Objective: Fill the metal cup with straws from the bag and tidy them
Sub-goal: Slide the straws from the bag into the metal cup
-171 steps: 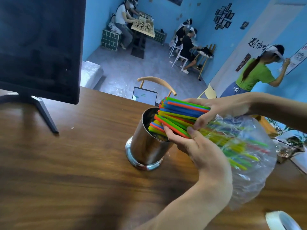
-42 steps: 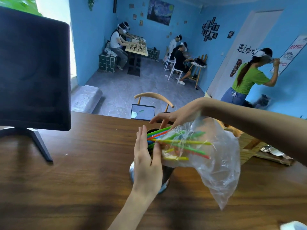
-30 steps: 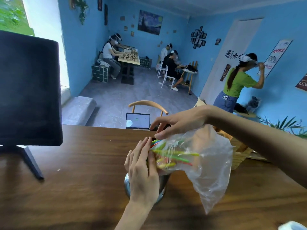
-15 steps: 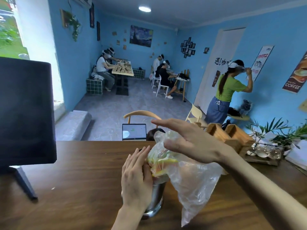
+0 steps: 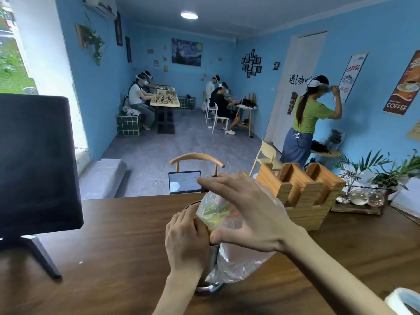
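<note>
From the head view, the metal cup stands upright on the table; the left hand wraps its side. The right hand, fingers spread, presses the bag over the straws, directly above the cup's mouth, their long axis unclear.

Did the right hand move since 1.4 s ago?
Yes. The right hand has come down from behind the bag to lie spread over its top, above the metal cup, which stands on the table.
</note>
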Action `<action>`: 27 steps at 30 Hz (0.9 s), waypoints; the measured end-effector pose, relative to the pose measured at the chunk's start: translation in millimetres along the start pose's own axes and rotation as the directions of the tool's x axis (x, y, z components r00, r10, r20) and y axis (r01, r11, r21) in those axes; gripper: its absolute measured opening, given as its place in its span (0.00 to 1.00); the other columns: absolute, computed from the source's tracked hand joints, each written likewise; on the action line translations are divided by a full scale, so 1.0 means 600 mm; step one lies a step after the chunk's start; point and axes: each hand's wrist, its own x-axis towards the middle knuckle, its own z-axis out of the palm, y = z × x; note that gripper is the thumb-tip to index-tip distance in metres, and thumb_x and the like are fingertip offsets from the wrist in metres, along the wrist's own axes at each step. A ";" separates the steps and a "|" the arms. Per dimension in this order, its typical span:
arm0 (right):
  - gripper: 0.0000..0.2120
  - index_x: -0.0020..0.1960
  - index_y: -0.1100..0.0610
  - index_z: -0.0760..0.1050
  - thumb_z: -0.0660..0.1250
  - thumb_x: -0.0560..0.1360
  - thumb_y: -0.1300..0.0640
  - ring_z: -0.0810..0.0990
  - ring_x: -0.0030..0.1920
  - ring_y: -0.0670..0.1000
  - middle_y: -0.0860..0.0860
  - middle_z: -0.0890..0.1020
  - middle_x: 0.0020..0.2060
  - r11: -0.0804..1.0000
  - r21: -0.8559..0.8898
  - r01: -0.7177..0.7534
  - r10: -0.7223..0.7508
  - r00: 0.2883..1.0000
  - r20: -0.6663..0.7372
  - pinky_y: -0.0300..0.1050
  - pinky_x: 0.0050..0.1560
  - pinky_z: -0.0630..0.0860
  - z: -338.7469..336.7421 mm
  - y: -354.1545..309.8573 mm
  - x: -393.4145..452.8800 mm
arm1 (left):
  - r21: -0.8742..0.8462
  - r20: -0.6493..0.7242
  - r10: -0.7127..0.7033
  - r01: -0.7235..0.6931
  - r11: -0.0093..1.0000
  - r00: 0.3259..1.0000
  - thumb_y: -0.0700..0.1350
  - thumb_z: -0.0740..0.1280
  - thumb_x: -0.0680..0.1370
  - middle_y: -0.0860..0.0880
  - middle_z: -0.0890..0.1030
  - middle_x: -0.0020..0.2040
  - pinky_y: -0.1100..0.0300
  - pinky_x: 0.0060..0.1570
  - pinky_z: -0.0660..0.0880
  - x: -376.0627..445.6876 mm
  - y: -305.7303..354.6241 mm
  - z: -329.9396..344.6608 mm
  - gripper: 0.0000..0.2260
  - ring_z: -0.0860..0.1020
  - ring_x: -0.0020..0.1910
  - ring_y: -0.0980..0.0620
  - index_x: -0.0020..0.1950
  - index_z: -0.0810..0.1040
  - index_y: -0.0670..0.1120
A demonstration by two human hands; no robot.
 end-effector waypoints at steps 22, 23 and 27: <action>0.26 0.83 0.44 0.51 0.42 0.85 0.41 0.40 0.82 0.47 0.43 0.54 0.82 0.972 -0.197 -0.129 0.136 0.990 0.024 0.56 0.80 0.41 0.074 0.039 0.008 | -0.310 -0.056 0.161 -0.171 0.935 0.985 0.59 0.52 0.83 0.64 0.74 0.70 0.65 0.66 0.70 0.012 -0.005 0.011 0.23 0.71 0.70 0.66 0.76 0.70 0.55; 0.26 0.83 0.44 0.51 0.43 0.86 0.42 0.41 0.82 0.46 0.43 0.55 0.82 0.978 -0.170 -0.123 0.129 0.991 0.029 0.56 0.81 0.41 0.071 0.039 0.008 | -0.270 -0.039 0.177 -0.181 0.946 0.983 0.59 0.51 0.83 0.65 0.71 0.71 0.67 0.66 0.68 0.014 -0.008 0.010 0.24 0.68 0.70 0.70 0.77 0.69 0.55; 0.28 0.81 0.41 0.56 0.43 0.83 0.35 0.45 0.82 0.47 0.42 0.58 0.81 0.987 -0.068 -0.148 0.139 0.983 -0.124 0.56 0.81 0.40 0.056 0.041 -0.001 | -0.194 -0.105 0.296 -0.312 0.930 0.949 0.55 0.54 0.84 0.59 0.70 0.75 0.71 0.70 0.60 0.021 -0.012 0.003 0.22 0.63 0.74 0.69 0.78 0.68 0.51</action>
